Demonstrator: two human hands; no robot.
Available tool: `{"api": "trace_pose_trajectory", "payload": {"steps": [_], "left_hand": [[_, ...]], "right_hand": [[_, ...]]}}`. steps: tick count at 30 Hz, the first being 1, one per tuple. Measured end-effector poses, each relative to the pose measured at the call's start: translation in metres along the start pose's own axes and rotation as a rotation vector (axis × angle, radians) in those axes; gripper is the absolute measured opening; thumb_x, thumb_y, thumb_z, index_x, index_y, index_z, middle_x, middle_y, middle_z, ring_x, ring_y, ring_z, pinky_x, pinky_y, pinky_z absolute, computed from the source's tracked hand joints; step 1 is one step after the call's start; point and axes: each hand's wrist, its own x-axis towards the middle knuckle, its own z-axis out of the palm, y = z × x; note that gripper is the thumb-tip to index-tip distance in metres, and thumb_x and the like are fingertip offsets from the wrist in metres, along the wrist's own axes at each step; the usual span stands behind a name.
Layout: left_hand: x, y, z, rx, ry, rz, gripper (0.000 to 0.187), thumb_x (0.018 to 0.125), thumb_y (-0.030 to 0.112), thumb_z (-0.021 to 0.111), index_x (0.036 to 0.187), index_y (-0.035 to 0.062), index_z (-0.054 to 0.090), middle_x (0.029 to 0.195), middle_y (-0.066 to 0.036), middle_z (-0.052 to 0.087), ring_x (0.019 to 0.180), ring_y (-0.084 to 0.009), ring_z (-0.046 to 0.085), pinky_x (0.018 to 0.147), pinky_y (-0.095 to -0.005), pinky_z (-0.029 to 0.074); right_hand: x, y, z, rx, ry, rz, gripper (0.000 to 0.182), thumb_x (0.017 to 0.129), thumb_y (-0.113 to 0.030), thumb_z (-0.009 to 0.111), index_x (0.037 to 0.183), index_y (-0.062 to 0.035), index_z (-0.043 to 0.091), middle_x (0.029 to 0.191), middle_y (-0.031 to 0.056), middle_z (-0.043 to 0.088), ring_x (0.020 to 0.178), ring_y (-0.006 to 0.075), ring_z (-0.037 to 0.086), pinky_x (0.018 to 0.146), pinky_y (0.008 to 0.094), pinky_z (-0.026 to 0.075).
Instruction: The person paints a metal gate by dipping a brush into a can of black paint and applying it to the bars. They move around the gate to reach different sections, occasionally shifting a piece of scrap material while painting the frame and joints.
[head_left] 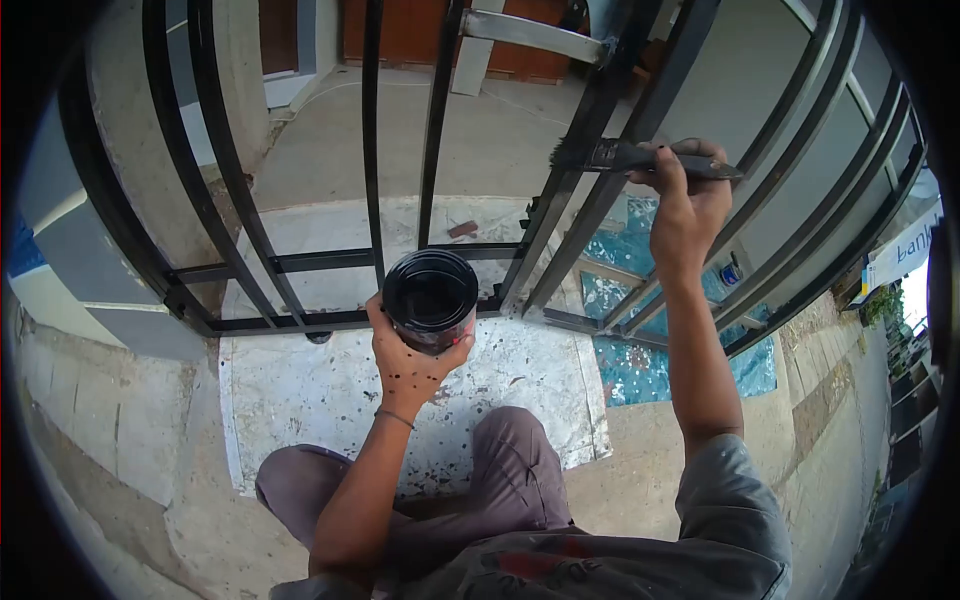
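My left hand point(410, 365), spotted with dark paint, is wrapped round an open can of black paint point(431, 300) above the white sheet. My right hand point(690, 190) grips the handle of a paintbrush point(620, 157) at the upper right. The dark bristles lie against an upright bar of the metal gate point(578, 130). Bars on the left look glossy black, while several on the right are grey and metallic.
A paint-spattered white sheet point(300, 400) lies under the gate, with a blue sheet point(690, 375) to its right. A small reddish piece point(463, 229) and a small blue-and-white container point(731, 272) sit beyond the bars. My bent knees are below the can.
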Motion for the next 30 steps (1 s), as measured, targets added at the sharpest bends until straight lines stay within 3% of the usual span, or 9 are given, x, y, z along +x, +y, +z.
{"api": "trace_pose_trajectory", "payload": {"steps": [3, 5, 7, 9, 12, 19, 25, 27, 30], "left_hand": [[-0.001, -0.005, 0.005, 0.006, 0.001, 0.033, 0.101, 0.064, 0.031, 0.1, 0.138, 0.0036, 0.036, 0.129, -0.021, 0.063, 0.118, -0.0326, 0.069, 0.101, -0.0421, 0.056], [-0.001, -0.005, 0.005, 0.019, -0.015, 0.031, 0.101, 0.064, 0.031, 0.099, 0.138, 0.0035, 0.036, 0.128, -0.021, 0.063, 0.118, -0.0327, 0.069, 0.101, -0.0419, 0.056], [-0.002, -0.003, 0.006, 0.017, -0.035, 0.017, 0.101, 0.065, 0.031, 0.099, 0.139, 0.0031, 0.036, 0.128, -0.022, 0.063, 0.118, -0.0331, 0.07, 0.101, -0.0411, 0.057], [-0.003, -0.002, 0.008, -0.003, -0.046, 0.012, 0.101, 0.065, 0.03, 0.099, 0.139, 0.0029, 0.036, 0.128, -0.022, 0.064, 0.118, -0.0333, 0.07, 0.1, -0.041, 0.057], [-0.005, 0.002, 0.008, -0.015, -0.071, -0.001, 0.102, 0.064, 0.029, 0.1, 0.14, 0.0023, 0.037, 0.128, -0.022, 0.064, 0.118, -0.0334, 0.07, 0.1, -0.0412, 0.058], [-0.005, 0.003, 0.009, -0.029, -0.101, 0.007, 0.102, 0.063, 0.028, 0.101, 0.14, 0.0011, 0.039, 0.129, -0.021, 0.064, 0.119, -0.0325, 0.07, 0.101, -0.0411, 0.057], [-0.006, -0.003, 0.01, -0.007, -0.125, -0.049, 0.105, 0.062, 0.028, 0.1, 0.142, 0.0005, 0.038, 0.13, -0.021, 0.062, 0.12, -0.0325, 0.068, 0.1, -0.0409, 0.057], [-0.007, -0.007, 0.01, 0.049, -0.126, -0.047, 0.103, 0.062, 0.028, 0.1, 0.14, 0.0011, 0.038, 0.128, -0.02, 0.063, 0.118, -0.0312, 0.07, 0.1, -0.0405, 0.057], [-0.008, -0.009, 0.01, 0.119, -0.114, -0.079, 0.101, 0.062, 0.027, 0.1, 0.137, 0.0017, 0.038, 0.126, -0.021, 0.065, 0.114, -0.03, 0.071, 0.1, -0.0403, 0.057]], "right_hand": [[-0.011, -0.042, 0.015, 0.155, -0.191, 0.066, 0.022, 0.102, -0.007, 0.069, 0.114, 0.0029, 0.053, 0.102, 0.0198, 0.074, 0.084, 0.0212, 0.077, 0.075, 0.0295, 0.064], [-0.024, -0.056, 0.032, 0.156, -0.478, 0.056, 0.021, 0.103, -0.007, 0.068, 0.115, 0.0025, 0.053, 0.102, 0.0204, 0.074, 0.088, 0.0226, 0.077, 0.078, 0.0313, 0.064], [-0.04, -0.05, 0.044, 0.078, -0.628, 0.057, 0.035, 0.101, -0.016, 0.075, 0.121, -0.0006, 0.05, 0.106, 0.022, 0.075, 0.095, 0.0239, 0.078, 0.076, 0.0295, 0.065], [-0.053, -0.041, 0.053, -0.064, -0.726, 0.094, 0.032, 0.1, -0.012, 0.074, 0.119, 0.0001, 0.051, 0.104, 0.0187, 0.075, 0.096, 0.0236, 0.077, 0.078, 0.0329, 0.066], [-0.066, -0.017, 0.061, -0.207, -0.802, -0.029, 0.03, 0.095, -0.007, 0.074, 0.115, 0.0025, 0.053, 0.09, 0.0198, 0.074, 0.08, 0.027, 0.078, 0.072, 0.0343, 0.062], [-0.076, -0.016, 0.063, -0.271, -0.843, 0.078, 0.03, 0.094, -0.005, 0.073, 0.115, 0.0022, 0.054, 0.087, 0.0201, 0.074, 0.075, 0.0298, 0.078, 0.064, 0.0375, 0.059], [-0.087, -0.01, 0.062, -0.094, -0.713, 0.118, 0.029, 0.095, -0.005, 0.073, 0.114, 0.0022, 0.053, 0.09, 0.0167, 0.07, 0.076, 0.0218, 0.074, 0.068, 0.0336, 0.059], [-0.088, -0.013, 0.063, 0.021, -0.669, 0.364, 0.024, 0.102, -0.005, 0.067, 0.118, -0.0004, 0.05, 0.099, 0.0159, 0.072, 0.094, 0.0216, 0.076, 0.079, 0.0344, 0.065], [-0.086, -0.003, 0.059, 0.104, -0.551, 0.465, 0.023, 0.102, -0.005, 0.067, 0.118, -0.001, 0.051, 0.097, 0.0156, 0.073, 0.088, 0.0211, 0.076, 0.074, 0.0328, 0.065]]}}
